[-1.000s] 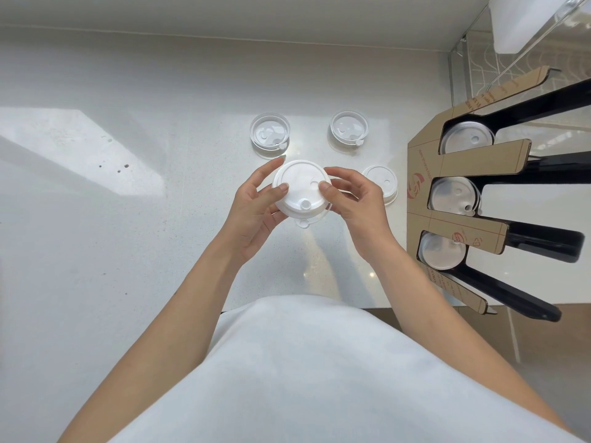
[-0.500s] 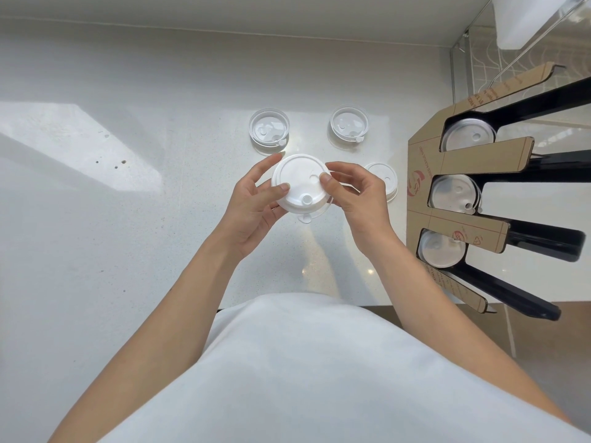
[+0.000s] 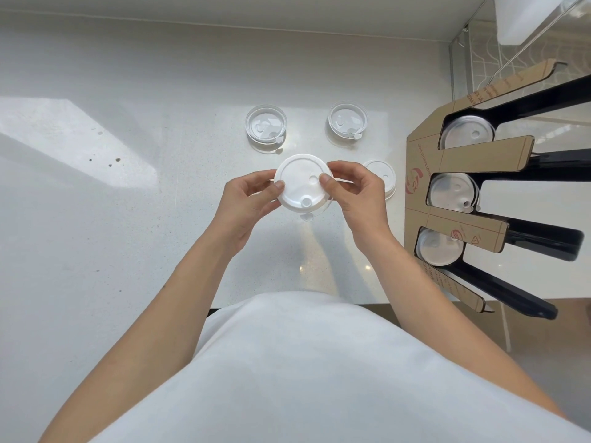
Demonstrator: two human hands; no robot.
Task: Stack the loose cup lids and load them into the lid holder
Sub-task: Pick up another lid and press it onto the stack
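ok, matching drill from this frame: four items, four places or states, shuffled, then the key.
Items:
1. white lid
2. left clear lid stack
3. opaque lid
4. lid holder

Places or states:
A. on the counter, partly behind the right hand
B. stands on the right, three slots hold lids
C. pinched between both hands
D. on the counter, far side of the left hand

Pairs: 1-C, 2-D, 3-A, 4-B

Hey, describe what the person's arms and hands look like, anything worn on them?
Both forearms are bare, with no sleeves in view. The left hand and right hand wear no gloves, and no rings, watch or bracelets show. Fingernails are short and unpainted. A white garment covers the torso.
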